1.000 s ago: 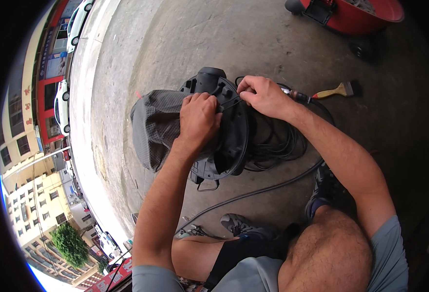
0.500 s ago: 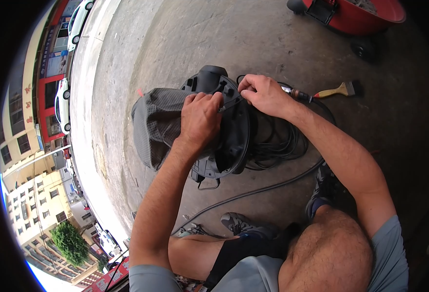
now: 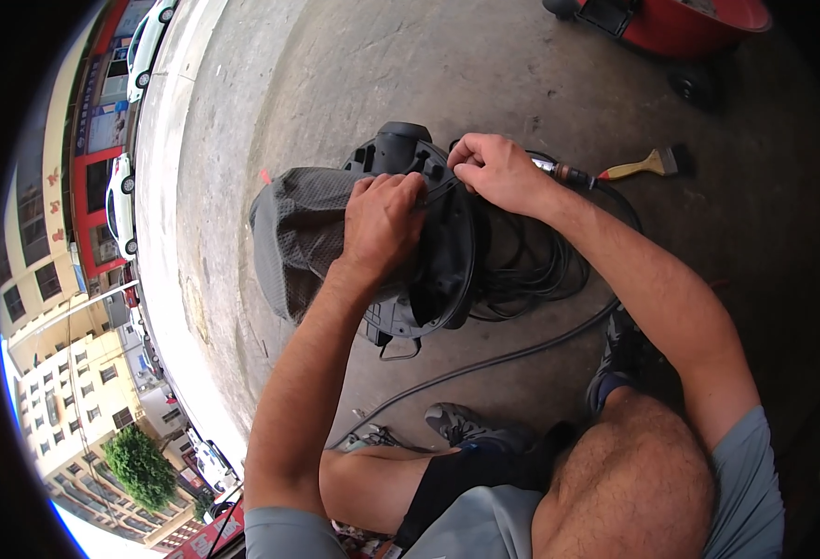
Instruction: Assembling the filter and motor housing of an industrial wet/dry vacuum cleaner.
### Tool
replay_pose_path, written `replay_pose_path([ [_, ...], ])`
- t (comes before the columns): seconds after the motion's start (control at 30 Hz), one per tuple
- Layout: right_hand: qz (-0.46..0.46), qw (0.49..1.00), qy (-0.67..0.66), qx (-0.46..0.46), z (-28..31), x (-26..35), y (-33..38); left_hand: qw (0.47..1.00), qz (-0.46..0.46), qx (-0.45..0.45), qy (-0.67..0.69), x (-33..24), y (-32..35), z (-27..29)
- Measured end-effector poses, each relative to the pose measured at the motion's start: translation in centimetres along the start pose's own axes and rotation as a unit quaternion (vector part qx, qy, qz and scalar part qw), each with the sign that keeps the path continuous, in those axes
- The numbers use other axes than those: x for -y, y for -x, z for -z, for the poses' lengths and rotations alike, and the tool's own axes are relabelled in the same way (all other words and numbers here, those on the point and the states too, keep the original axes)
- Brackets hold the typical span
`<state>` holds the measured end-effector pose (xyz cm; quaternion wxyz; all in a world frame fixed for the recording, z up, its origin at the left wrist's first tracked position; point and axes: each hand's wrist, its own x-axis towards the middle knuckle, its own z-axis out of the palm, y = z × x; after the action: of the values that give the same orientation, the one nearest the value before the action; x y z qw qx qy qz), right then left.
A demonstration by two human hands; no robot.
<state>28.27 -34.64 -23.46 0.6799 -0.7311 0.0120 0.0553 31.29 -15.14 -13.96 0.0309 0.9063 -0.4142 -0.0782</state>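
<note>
A dark grey cloth filter bag [image 3: 289, 238] is fitted over one side of a round black machine head [image 3: 449, 265], which looks like the top of a shop vacuum and lies on the ground. My left hand [image 3: 384, 222] is closed at the edge of the bag, where the cloth meets the black rim. My right hand [image 3: 498, 172] pinches over the far side of the rim. Between the two hands runs a thin dark strap [image 3: 441, 189], its ends hidden under the fingers. A small wire handle [image 3: 400, 350] sticks out on the near side.
Coiled black cable [image 3: 535, 279] lies right of the machine, and a hose [image 3: 484, 363] curves toward my feet. A metal-ended air fitting [image 3: 563, 172] and a paintbrush [image 3: 647, 166] lie to the right. Beyond them stands a red tub [image 3: 698, 28] with wheels.
My right hand has shifted slightly left and upward, closer to the left hand. The left hand stays at the bag's edge. The whole view has moved a little.
</note>
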Motion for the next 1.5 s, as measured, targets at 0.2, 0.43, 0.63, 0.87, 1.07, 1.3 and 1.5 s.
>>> replay_pose_path([
  [0.2,0.043,0.992,0.118,0.019,0.3,0.4,0.4,1.000,0.012,0.006,-0.015,-0.1,0.1,-0.2],
  [0.43,0.168,0.931,0.320,0.048,-1.8,3.2,-0.3,1.000,0.011,-0.021,-0.013,0.3,0.3,-0.6],
  [0.63,0.098,0.914,0.372,0.131,-2.9,4.2,-1.2,0.999,0.022,-0.017,-0.031,0.3,0.3,-0.5],
  [0.87,0.025,0.910,0.369,0.189,-3.0,4.5,-1.2,0.999,0.026,-0.014,-0.031,0.2,0.5,-0.9],
  [1.07,0.033,0.914,0.358,0.185,-2.7,4.6,-1.8,0.999,0.026,-0.012,-0.038,0.2,0.3,-0.8],
  [1.3,-0.011,0.915,0.349,0.200,-2.0,5.3,-2.0,0.999,0.035,0.001,-0.036,0.2,-0.1,-0.7],
  [1.5,-0.050,0.929,0.310,0.194,-0.9,4.4,-2.4,0.997,0.061,0.038,-0.015,-0.1,-0.3,-0.2],
])
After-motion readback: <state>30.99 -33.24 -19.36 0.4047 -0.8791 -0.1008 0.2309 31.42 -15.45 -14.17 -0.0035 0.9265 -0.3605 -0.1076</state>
